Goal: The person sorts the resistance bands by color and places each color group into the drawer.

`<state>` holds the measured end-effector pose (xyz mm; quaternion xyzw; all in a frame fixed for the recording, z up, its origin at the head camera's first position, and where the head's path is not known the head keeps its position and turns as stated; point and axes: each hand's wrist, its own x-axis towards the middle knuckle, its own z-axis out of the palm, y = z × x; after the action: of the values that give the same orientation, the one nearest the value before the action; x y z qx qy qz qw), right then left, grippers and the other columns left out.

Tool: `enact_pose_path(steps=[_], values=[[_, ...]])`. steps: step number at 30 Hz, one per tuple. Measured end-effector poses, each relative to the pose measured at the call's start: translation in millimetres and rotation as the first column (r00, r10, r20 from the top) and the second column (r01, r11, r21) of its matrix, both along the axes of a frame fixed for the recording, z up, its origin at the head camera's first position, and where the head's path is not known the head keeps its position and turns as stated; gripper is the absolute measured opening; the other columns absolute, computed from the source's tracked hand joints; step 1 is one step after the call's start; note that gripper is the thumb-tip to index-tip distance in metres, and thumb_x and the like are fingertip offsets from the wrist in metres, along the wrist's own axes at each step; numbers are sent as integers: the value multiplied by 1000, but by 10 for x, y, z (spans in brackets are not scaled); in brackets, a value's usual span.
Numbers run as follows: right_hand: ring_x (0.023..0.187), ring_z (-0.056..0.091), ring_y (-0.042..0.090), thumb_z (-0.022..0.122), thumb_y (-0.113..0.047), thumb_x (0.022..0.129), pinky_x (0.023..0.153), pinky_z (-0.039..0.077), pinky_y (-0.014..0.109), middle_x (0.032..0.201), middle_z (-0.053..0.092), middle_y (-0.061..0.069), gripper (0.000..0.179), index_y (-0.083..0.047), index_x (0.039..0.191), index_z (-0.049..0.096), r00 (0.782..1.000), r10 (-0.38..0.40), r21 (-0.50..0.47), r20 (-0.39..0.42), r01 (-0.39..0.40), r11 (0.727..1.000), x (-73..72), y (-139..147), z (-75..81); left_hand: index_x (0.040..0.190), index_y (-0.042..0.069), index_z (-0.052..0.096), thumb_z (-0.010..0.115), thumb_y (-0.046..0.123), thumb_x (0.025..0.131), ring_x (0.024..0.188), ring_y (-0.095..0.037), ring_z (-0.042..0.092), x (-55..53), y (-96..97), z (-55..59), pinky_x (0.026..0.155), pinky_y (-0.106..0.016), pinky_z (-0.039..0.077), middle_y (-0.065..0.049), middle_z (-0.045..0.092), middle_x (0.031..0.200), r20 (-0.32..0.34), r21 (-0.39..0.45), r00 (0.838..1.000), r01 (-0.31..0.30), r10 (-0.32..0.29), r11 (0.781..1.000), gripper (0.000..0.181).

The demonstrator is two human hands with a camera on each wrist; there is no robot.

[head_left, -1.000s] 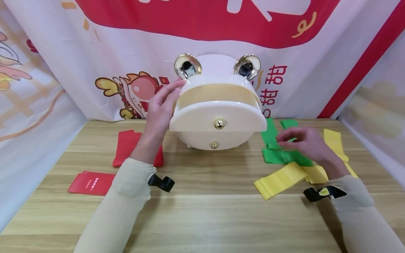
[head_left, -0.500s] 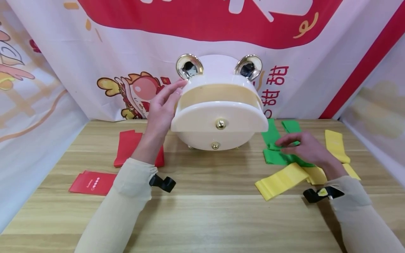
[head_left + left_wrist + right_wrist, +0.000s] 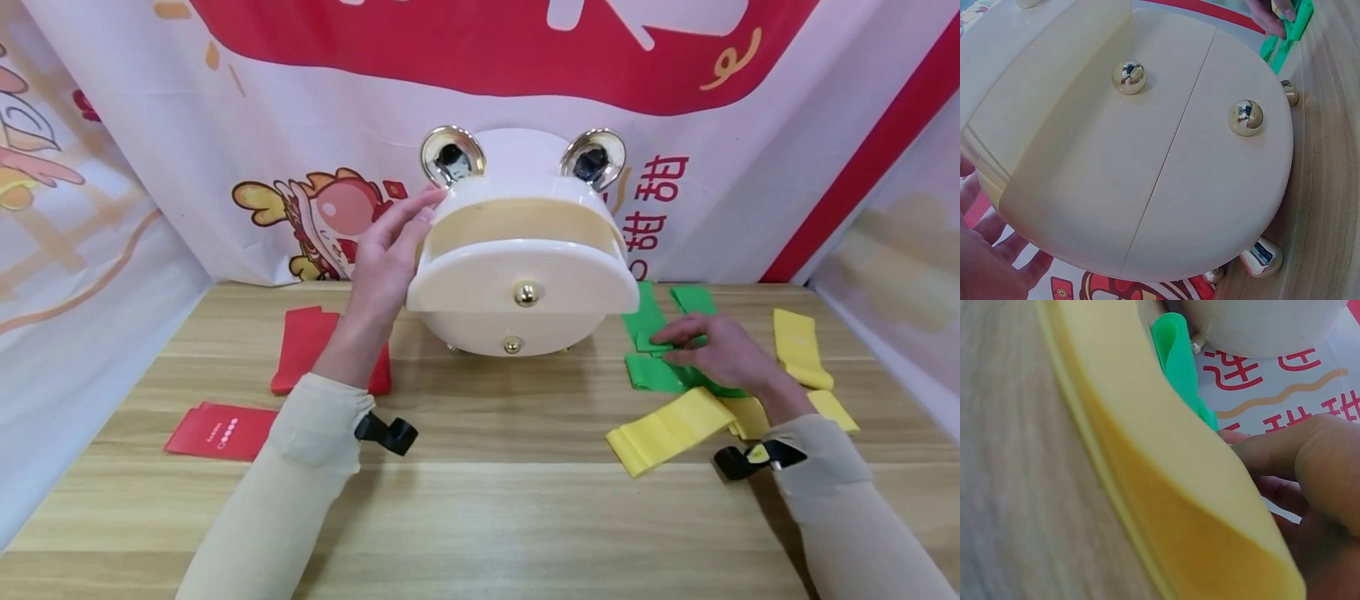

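A white frog-faced cabinet [image 3: 480,279] with gold-rimmed eyes stands at the back of the table, its upper drawer [image 3: 457,283] pulled out. My left hand [image 3: 382,267] rests along the cabinet's left side with fingers extended; in the left wrist view its spread fingers lie beside the drawer. My right hand [image 3: 720,354] is low over the green stretch bands [image 3: 643,321], index finger and thumb slightly apart at the near end of one band. In the right wrist view, a yellow band [image 3: 1147,425] hides part of that hand, and a curled green band [image 3: 1179,362] shows beyond.
Red bands [image 3: 303,346] lie left of the cabinet, one with white print nearer the front. Yellow bands [image 3: 667,429] lie in front of and right of the green ones. A printed cloth [image 3: 360,100] hangs close behind the cabinet.
My right hand has lowered slightly and come closer to the green band, its finger and thumb at the band's end. The left hand stays at the cabinet's side; the view shifts slightly.
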<state>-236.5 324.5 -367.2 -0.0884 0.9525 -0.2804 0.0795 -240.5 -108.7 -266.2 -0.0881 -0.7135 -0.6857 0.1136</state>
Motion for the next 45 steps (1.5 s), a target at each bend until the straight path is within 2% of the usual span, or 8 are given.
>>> enact_pose_path(steps=[15,22,25,31,35,37,41,45], values=[[115,53,32,68,-19,105,87,46,38,129,70,19,22,-9,122,79,997,-25,18,-79,26,999,3,-45,72,141,31,69,57,37,109,148,-6,47,-5,8,28,119,-40,49,15,57,156,-2,-9,1000,-9,9,1000,34],[119,48,37,58,-29,110,87,46,41,137,60,21,32,-8,130,71,995,-76,-16,-62,75,997,35,-86,196,141,32,69,57,37,109,146,-7,48,-6,13,38,116,-39,51,15,57,156,0,-8,1000,-5,5,1000,34],[115,50,37,57,-33,110,83,49,39,136,61,21,36,-8,134,69,989,-115,-24,-97,114,993,44,-114,244,141,32,69,57,37,109,146,-7,48,-2,16,41,116,-39,52,15,57,156,3,-8,1000,-4,4,1000,34],[108,55,33,56,-32,111,87,47,41,128,68,19,34,-7,130,69,940,-185,-69,-286,173,983,90,-200,328,141,32,68,57,38,109,146,-8,49,4,5,38,116,-40,52,15,56,156,10,-12,1000,-7,7,1000,35],[116,55,38,53,-35,112,97,44,49,129,67,20,38,-5,131,67,913,-231,-121,-335,201,972,120,-237,377,142,33,68,56,38,109,146,-8,49,5,-4,25,116,-40,52,15,56,157,14,-17,1000,-9,9,1000,35],[119,55,38,53,-36,111,97,44,47,129,67,21,40,-5,132,67,902,-246,-148,-355,206,967,133,-245,403,142,33,68,56,38,109,146,-8,49,5,-7,19,116,-40,52,16,56,157,15,-20,1000,-11,11,1000,35],[111,58,27,57,-36,110,90,44,27,126,70,20,40,-4,131,69,869,-263,-183,-418,203,962,168,-250,457,141,33,68,57,39,109,146,-7,49,0,-6,12,116,-40,52,16,57,156,17,-21,1000,-10,11,1000,34],[98,55,3,63,-31,107,78,41,6,120,72,19,35,-4,126,72,830,-267,-223,-490,177,959,215,-267,513,141,33,69,57,38,109,145,-7,49,-6,0,9,116,-39,52,15,58,154,18,-23,1000,-10,11,1000,34]])
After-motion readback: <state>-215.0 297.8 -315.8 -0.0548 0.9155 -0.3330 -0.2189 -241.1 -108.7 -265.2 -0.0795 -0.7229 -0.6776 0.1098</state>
